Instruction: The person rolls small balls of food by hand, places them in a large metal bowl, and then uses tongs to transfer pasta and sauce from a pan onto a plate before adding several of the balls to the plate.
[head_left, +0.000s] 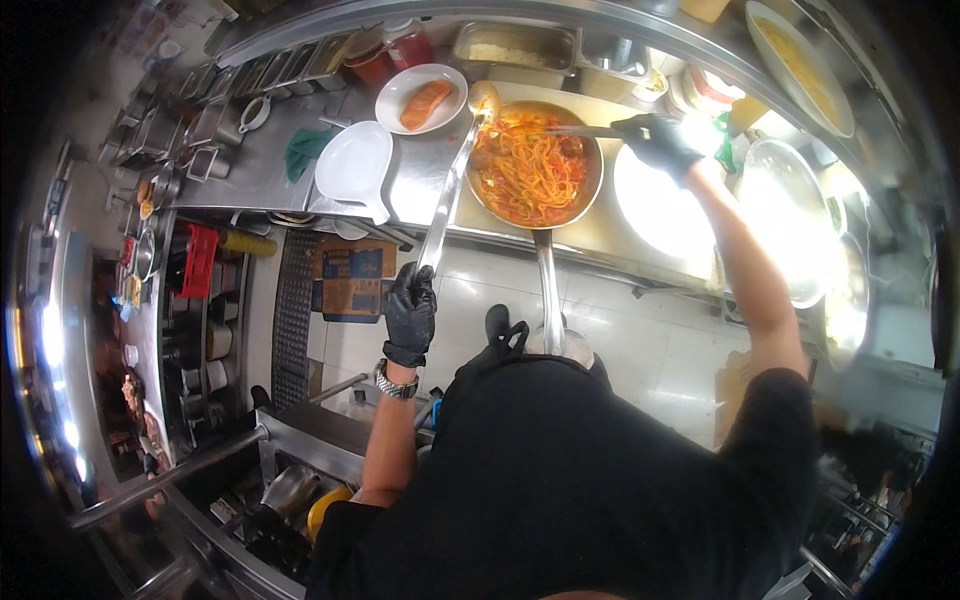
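Note:
A long-handled metal serving spoon (452, 184) is gripped near its handle end by my left hand (411, 311), in a black glove. Its bowl rests by the left rim of a frying pan (595, 187) on the counter. Inside the pan lies pasta in red sauce (534, 180), with darker chunks near the edge. My right hand (660, 142), also gloved, holds a slim metal utensil (581, 131) whose tip reaches into the pasta; whether it is a fork or tongs is unclear. The pan's handle (550, 292) points toward my body. Right of the pan is a glare-washed white plate (660, 202).
Behind the spoon sits a white bowl with a salmon-coloured fillet (426, 103). A white handled dish (354, 166) and green cloth (306, 154) lie left. Metal food containers (517, 56) line the back. An overhead shelf edge (630, 19) carries a dish of yellow food (799, 64).

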